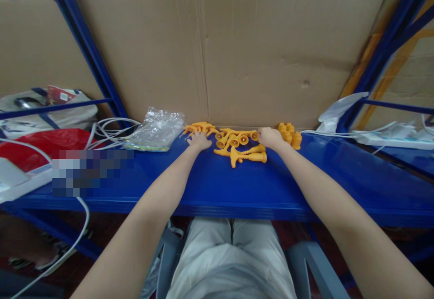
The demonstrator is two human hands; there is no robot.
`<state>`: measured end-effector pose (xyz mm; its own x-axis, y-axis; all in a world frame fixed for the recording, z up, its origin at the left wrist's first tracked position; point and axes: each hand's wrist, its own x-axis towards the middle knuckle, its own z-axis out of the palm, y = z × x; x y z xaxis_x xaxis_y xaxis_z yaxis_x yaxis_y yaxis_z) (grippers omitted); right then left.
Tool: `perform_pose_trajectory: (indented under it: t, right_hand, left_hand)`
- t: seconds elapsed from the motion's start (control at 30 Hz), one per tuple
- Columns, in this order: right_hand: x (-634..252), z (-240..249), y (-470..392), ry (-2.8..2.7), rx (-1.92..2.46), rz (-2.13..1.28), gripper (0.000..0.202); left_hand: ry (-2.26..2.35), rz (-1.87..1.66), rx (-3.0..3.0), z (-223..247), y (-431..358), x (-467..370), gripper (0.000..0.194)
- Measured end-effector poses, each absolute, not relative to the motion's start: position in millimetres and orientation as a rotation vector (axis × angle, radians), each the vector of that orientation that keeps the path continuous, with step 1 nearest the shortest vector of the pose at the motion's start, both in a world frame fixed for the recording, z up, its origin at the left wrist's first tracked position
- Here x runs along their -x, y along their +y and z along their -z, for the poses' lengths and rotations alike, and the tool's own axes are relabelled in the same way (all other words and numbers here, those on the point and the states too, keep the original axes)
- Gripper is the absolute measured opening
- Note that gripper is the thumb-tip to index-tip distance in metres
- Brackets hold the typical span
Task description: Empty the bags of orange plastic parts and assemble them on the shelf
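Note:
My left hand lies with its fingers spread on a small pile of yellow corkscrew pieces, whose thin spiral metal ends point left. My right hand is closed at the right end of a group of yellow plastic parts; what its fingers hold, if anything, is hidden. Between the hands lie several yellow T-shaped pieces with round hollow ends. Nearer to me are a yellow T-handled piece and a ribbed yellow sleeve. Just right of my right hand stand several short yellow caps.
A blue shelf top carries everything, with a cardboard wall behind. A clear plastic bag lies left, near white cables and a red bag. Blue posts rise at both sides. A power strip is far right.

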<state>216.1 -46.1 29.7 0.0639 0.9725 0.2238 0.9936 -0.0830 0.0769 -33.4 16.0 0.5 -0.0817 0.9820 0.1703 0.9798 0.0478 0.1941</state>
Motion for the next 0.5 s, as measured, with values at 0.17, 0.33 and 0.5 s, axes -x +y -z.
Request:
perform_pose_trajectory:
  t: [0.17, 0.33, 0.5]
  right_hand:
    - [-227, -34, -47, -1.962, 2.194, 0.405, 0.041]
    - [-233, -37, -47, -1.917, 2.081, 0.455, 0.040]
    - [-229, -36, -42, -1.971, 1.750, 0.481, 0.042]
  left_hand:
    - [2.256, -0.576, -2.259, -3, 11, 28, 0.057]
    - [2.008, -0.882, -2.496, -6, 4, 20, 0.057]
    - [1.445, -1.105, -2.865, -10, -3, 9, 0.058]
